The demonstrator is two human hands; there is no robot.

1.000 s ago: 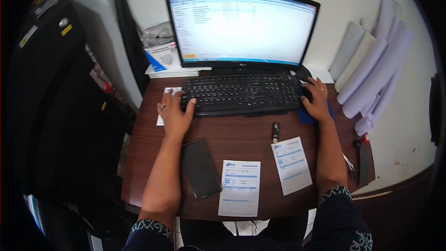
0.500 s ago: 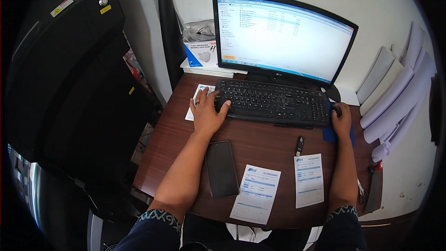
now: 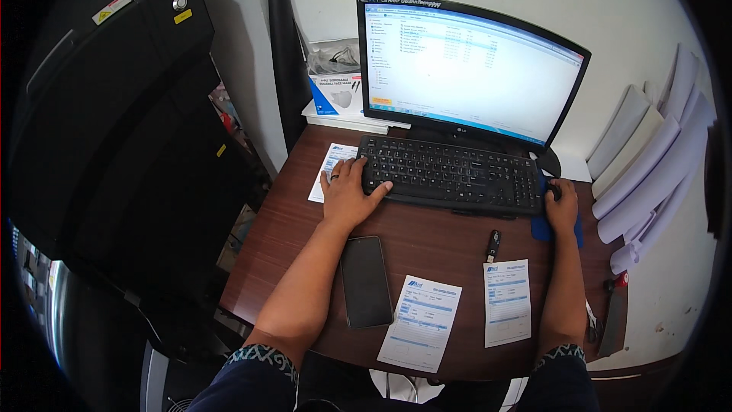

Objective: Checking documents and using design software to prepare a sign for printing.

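My left hand point(image 3: 348, 197) rests at the left end of a black keyboard point(image 3: 454, 177). Its fingers are stretched out, the fingertips at the leftmost keys and the thumb over the front edge. Wrapped around a dark computer mouse point(image 3: 553, 192), my right hand point(image 3: 563, 206) lies on a blue mouse pad point(image 3: 541, 227). Behind the keyboard stands a black monitor point(image 3: 473, 69) with a file list on its lit screen. Partly under my left hand is a printed paper slip point(image 3: 323, 177).
Nearer me lie a dark-screened phone point(image 3: 367, 282), two filled-in forms point(image 3: 420, 324) point(image 3: 507, 304) and a black USB stick point(image 3: 493, 246). A face mask box point(image 3: 335, 96) stands left of the monitor. Paper rolls point(image 3: 652, 160) lean at the right. A large black machine point(image 3: 114, 130) fills the left.
The whole view has shifted slightly, so the desk appears lower. My left fingers have drawn closer together and the thumb reaches further over the keyboard's edge. My right hand stays on the mouse.
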